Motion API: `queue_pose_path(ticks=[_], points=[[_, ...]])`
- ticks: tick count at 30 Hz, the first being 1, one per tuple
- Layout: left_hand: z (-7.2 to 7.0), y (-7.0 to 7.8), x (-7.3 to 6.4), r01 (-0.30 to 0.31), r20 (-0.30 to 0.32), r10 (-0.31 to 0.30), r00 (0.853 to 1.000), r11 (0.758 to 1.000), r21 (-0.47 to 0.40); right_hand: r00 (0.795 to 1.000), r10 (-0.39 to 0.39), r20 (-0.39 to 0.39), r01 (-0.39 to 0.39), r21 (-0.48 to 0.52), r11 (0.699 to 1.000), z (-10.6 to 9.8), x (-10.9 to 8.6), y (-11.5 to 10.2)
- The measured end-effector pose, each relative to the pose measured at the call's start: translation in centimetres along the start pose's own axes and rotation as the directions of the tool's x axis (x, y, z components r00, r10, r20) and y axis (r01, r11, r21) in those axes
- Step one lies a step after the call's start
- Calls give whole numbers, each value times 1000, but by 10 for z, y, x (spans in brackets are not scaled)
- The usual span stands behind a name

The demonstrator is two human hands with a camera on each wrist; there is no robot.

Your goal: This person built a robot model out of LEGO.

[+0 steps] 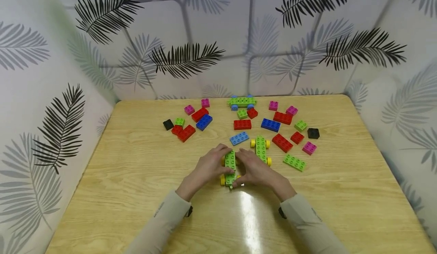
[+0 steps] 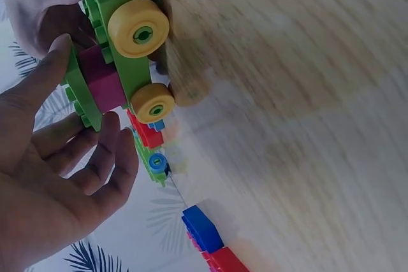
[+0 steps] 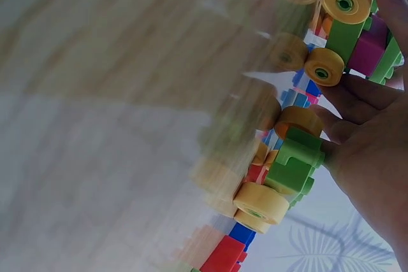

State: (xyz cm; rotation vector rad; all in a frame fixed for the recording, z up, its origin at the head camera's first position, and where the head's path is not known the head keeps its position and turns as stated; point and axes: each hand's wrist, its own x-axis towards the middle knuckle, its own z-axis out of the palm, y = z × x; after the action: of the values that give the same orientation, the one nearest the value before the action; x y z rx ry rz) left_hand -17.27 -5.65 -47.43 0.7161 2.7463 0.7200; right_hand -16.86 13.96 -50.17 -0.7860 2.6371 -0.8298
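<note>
My left grip was closed to a pinch on a green plate, my thumb on one edge and my fingers against the other. Under the plate sat a magenta brick, and below that lay a green base with yellow wheels, standing on the bench right in front of me. Brick and plate covered the far part of the base, and its near end showed bare studs.

My right grip was bent around the right side of the base, part closed, with my thumb against the near end and my fingers toward the far end. Just to the right of it stood a second yellow-wheeled car; I could not tell whether the back of my fingers touched it.

Beyond my fingers lay a pale blue plate, then a red brick, and at the far edge a blue-wheeled car. Loose bricks lay in two scatters: at far left a black brick and a blue brick among red, pink and green ones; on the right a dark blue brick and a spare green plate.
</note>
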Motion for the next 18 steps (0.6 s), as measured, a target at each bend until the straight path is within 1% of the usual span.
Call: queue_pose_path(ticks=[3,7,12,18], points=[[3,-5,2,-1,-13,0,1000,998,-64,1000,-3,1,3,5,1000,-2,0,0],[4,-9,-1,-11,-27,7,1000,990,-142,1000,5,10,-5,16,1000,-2,0,-2],[3,-10,-3,-32,-31,28,999,986,-163,1000,14,16,-14,7,1000,-2,1,-2],[1,-10,-4,-48,-18,46,999,982,-183,1000,21,19,-21,6,1000,-3,0,-2]])
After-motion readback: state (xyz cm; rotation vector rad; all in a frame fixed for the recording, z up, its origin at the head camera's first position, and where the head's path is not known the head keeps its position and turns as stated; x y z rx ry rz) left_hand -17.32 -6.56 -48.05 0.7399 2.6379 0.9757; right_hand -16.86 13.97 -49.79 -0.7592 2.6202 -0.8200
